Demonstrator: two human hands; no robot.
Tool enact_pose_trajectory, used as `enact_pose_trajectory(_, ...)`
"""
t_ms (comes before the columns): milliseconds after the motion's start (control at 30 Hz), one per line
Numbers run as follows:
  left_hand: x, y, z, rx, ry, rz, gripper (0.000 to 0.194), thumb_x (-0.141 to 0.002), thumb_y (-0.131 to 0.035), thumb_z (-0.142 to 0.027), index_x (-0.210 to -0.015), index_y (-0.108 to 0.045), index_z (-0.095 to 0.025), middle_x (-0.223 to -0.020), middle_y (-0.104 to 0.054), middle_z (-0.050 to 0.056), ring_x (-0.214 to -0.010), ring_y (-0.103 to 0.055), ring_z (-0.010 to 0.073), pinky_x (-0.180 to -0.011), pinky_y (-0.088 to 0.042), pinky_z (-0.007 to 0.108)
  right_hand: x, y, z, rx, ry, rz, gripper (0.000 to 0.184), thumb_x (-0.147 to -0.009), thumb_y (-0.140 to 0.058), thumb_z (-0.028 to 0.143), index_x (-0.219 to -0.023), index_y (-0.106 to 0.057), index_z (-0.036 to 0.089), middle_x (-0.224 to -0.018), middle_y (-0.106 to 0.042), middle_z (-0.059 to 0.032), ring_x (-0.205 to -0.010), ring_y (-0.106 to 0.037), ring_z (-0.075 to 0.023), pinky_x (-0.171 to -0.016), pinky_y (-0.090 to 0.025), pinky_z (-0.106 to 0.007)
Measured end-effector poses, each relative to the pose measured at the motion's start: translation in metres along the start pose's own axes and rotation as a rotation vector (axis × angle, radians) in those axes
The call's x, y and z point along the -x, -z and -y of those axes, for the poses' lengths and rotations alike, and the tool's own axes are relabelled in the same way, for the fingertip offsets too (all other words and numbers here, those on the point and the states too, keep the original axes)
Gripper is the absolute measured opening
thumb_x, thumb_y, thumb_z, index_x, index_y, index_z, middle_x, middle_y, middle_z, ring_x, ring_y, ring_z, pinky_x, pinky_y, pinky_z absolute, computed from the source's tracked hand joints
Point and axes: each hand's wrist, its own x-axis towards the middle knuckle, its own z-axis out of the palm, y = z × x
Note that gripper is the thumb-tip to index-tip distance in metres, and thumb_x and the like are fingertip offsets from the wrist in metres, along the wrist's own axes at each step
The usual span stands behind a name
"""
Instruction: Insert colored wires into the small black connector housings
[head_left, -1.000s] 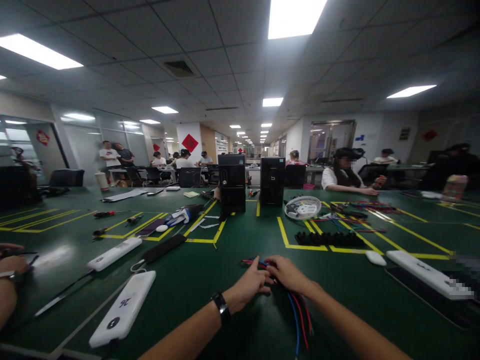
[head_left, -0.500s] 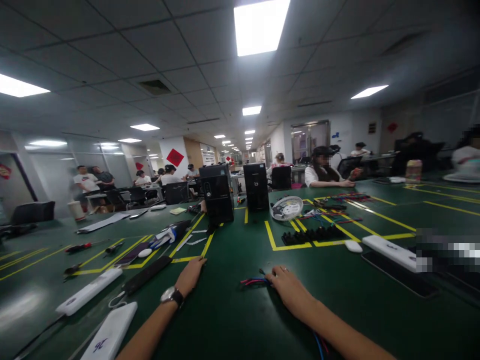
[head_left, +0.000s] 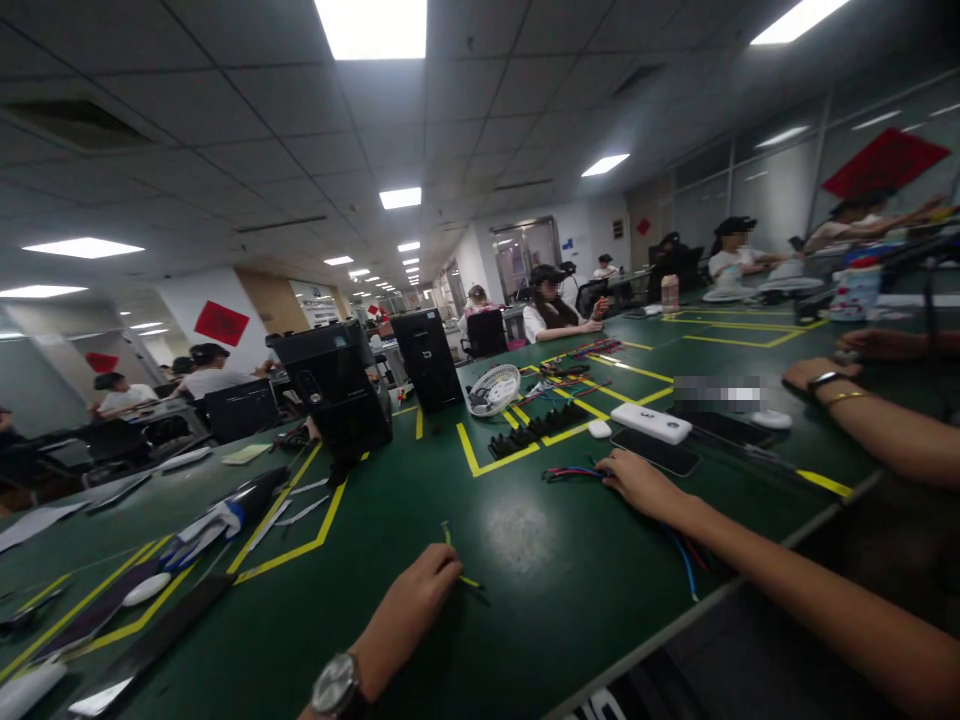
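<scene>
My left hand (head_left: 420, 590), with a watch on its wrist, is closed low over the green tabletop. A short yellow-green wire (head_left: 471, 583) sticks out from its fingertips on two sides. Farther right, my right hand (head_left: 637, 482) lies on the table with fingers curled over a bundle of red, blue and dark wires (head_left: 574, 472). The bundle's ends show to the left of the fingers, and other ends (head_left: 686, 565) come out under my forearm. The middle of the bundle is hidden by my hand.
Beyond my hands are black connectors (head_left: 536, 430), a white basket (head_left: 495, 390), and two black computer towers (head_left: 427, 358). A white power bank (head_left: 651, 422) and dark phone (head_left: 656, 450) lie past my right hand. A co-worker's hand (head_left: 821, 375) rests at the right.
The view has swung right and tilted. My left hand has moved away from the yellow tape corner, and a yellow-green wire now shows in its fingers. My right hand stays at the wire bundle.
</scene>
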Motion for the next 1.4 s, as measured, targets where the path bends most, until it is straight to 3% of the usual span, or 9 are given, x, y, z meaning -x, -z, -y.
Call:
enact_pose_trajectory(233,-0.130,-0.074,-0.117,-0.114,-0.361,-0.004,0.018,-0.092,-0.040,-0.017,-0.097,-0.057,-0.020,-0.098,-0.055,0.005,-0.090,-0.050,0.0172,-0.075,-0.043,0.027,0.005,0.015,-0.014,0.150,-0.109,0.024,0.026,-0.087,-0.050,0.024,-0.107,-0.065,0.019,-0.101,-0.061,-0.0112,-0.096,-0.058,-0.0232,-0.080,-0.040,-0.029)
enact_pose_trajectory(367,-0.183,-0.097,-0.146,-0.206,-0.370,-0.040,0.016,-0.091,-0.042,-0.013,-0.089,-0.058,-0.017,-0.094,-0.055,0.005,-0.089,-0.049,0.0174,-0.074,-0.044,0.027,0.003,0.023,-0.014,0.216,-0.151,0.044,0.027,-0.089,-0.043,0.022,-0.106,-0.064,0.018,-0.103,-0.061,-0.0116,-0.095,-0.059,-0.0225,-0.078,-0.041,-0.028)
enact_pose_trajectory(500,-0.191,-0.101,-0.150,-0.172,-0.350,-0.063,0.015,-0.089,-0.045,-0.014,-0.088,-0.060,-0.017,-0.093,-0.056,0.005,-0.089,-0.050,0.0180,-0.076,-0.045,0.028,0.000,0.032,-0.019,0.263,-0.178,0.039,0.028,-0.090,-0.042,0.023,-0.108,-0.063,0.016,-0.102,-0.061,-0.0128,-0.095,-0.059,-0.0231,-0.080,-0.041,-0.030)
enact_pose_trajectory(700,-0.153,-0.076,-0.111,0.076,-0.314,-0.134,0.037,-0.089,-0.038,-0.009,-0.122,-0.049,-0.022,-0.115,-0.054,0.006,-0.104,-0.051,0.0174,-0.090,-0.043,0.030,0.005,0.031,0.014,0.237,0.003,-0.040,0.025,-0.091,-0.046,0.031,-0.102,-0.063,0.018,-0.103,-0.061,-0.0114,-0.097,-0.057,-0.0237,-0.083,-0.041,-0.031)
enact_pose_trajectory(833,-0.149,-0.053,-0.041,0.165,-0.095,-0.280,0.033,-0.090,-0.039,-0.020,-0.120,-0.051,-0.022,-0.113,-0.056,0.008,-0.106,-0.052,0.0204,-0.094,-0.041,0.036,0.002,0.019,0.048,0.174,-0.010,0.133,0.024,-0.085,-0.055,0.038,-0.091,-0.064,0.016,-0.093,-0.065,-0.0113,-0.086,-0.062,-0.0252,-0.072,-0.043,-0.031)
enact_pose_trajectory(933,-0.157,-0.044,0.017,0.153,0.158,-0.401,0.044,-0.086,-0.047,-0.029,-0.128,-0.045,-0.016,-0.120,-0.053,0.012,-0.112,-0.049,0.0243,-0.099,-0.036,0.039,-0.007,0.010,0.063,0.134,0.016,0.174,0.013,-0.084,-0.054,0.022,-0.089,-0.063,0.015,-0.096,-0.065,-0.0129,-0.090,-0.062,-0.0247,-0.073,-0.043,-0.029)
enact_pose_trajectory(1033,-0.169,-0.043,0.057,0.096,0.315,-0.326,0.059,-0.081,-0.053,-0.042,-0.130,-0.043,-0.011,-0.128,-0.049,0.016,-0.119,-0.044,0.0280,-0.101,-0.031,0.038,-0.017,0.007,0.070,0.073,0.055,0.188,0.020,-0.081,-0.045,0.009,-0.092,-0.061,0.015,-0.097,-0.065,-0.0126,-0.092,-0.062,-0.0218,-0.073,-0.042,-0.027)
enact_pose_trajectory(1200,-0.204,-0.051,0.074,0.068,0.422,-0.171,0.072,-0.077,-0.053,-0.052,-0.135,-0.037,-0.013,-0.139,-0.042,0.015,-0.129,-0.033,0.0281,-0.102,-0.028,0.036,-0.026,0.003,0.073,0.068,0.016,0.222,0.023,-0.078,-0.045,0.006,-0.092,-0.061,0.013,-0.096,-0.065,-0.0130,-0.092,-0.062,-0.0213,-0.076,-0.042,-0.026)
enact_pose_trajectory(1400,-0.234,-0.066,0.069,0.060,0.398,-0.130,0.061,-0.078,-0.052,-0.048,-0.130,-0.044,-0.017,-0.136,-0.046,0.013,-0.126,-0.035,0.0296,-0.099,-0.027,0.042,-0.031,-0.006,0.084,0.105,-0.008,0.130,0.025,-0.082,-0.042,0.010,-0.094,-0.062,0.014,-0.096,-0.063,-0.0119,-0.090,-0.060,-0.0210,-0.076,-0.041,-0.027)
